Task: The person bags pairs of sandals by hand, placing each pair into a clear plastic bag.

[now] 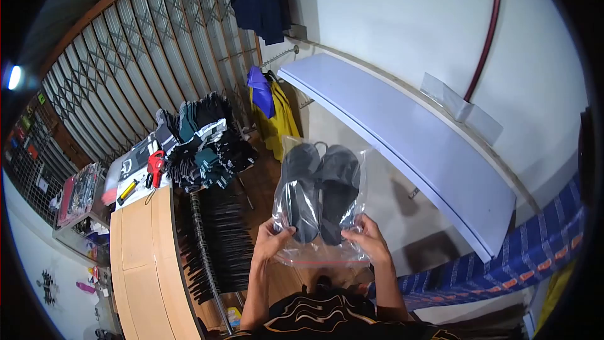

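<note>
In front of my body I hold up a clear plastic bag (324,254) with a red strip along its lower edge. Inside it lies a pair of dark slippers (340,186), side by side. My left hand (274,239) grips the bag's lower left side, thumb on top. My right hand (368,239) pinches the lower right side in the same way. The fingers behind the bag are hidden.
A pale shelf (402,126) runs along the wall at right. To the left stand a wooden counter (145,277), a rack of black hangers (220,245) and piled dark garments (211,151). A red tool (156,162) and a yellow-handled cutter (128,191) lie beside the pile.
</note>
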Tool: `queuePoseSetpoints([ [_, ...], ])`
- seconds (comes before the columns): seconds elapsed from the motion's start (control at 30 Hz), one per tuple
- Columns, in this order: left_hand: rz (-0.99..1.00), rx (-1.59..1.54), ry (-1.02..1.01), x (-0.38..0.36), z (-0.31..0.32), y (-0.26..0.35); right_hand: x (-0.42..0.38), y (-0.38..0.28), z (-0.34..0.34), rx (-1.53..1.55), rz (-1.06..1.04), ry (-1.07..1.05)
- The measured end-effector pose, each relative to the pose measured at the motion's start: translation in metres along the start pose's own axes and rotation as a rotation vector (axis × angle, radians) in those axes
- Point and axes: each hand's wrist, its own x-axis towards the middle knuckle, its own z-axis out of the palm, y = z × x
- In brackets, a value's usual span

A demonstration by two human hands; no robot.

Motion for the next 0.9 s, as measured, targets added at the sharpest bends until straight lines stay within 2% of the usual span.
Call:
queuePoseSetpoints([
  [0.03,-0.014,0.001,0.011,0.011,0.001,0.006,0.013,-0.007,-0.001,-0.043,-0.003,-0.001],
  [0.1,0.087,0.007,0.059,0.034,0.004,0.015,0.033,-0.029,0.008,0.036,-0.055,-0.004],
  [0.27,0.223,-0.183,0.166,0.103,0.014,0.040,0.106,-0.062,0.013,-0.018,-0.156,-0.005],
  [0.4,0.296,-0.051,0.140,0.167,0.004,0.064,0.156,-0.089,0.026,0.057,-0.174,0.037],
  [0.53,0.376,-0.185,0.092,0.247,0.000,0.080,0.218,-0.102,0.035,0.127,-0.183,0.078],
  [0.63,0.363,-0.147,0.083,0.308,-0.008,0.093,0.256,-0.117,0.051,0.184,-0.207,0.142],
  [0.77,0.430,-0.281,-0.044,0.381,-0.013,0.121,0.319,-0.124,0.066,0.334,-0.289,0.203],
  [0.8,0.466,-0.182,-0.130,0.393,-0.017,0.128,0.336,-0.121,0.068,0.246,-0.376,0.256],
  [0.83,0.499,-0.084,-0.213,0.404,-0.020,0.135,0.348,-0.116,0.071,0.246,-0.377,0.265],
  [0.9,0.489,-0.046,-0.281,0.427,-0.020,0.144,0.363,-0.124,0.090,0.481,-0.359,0.290],
])
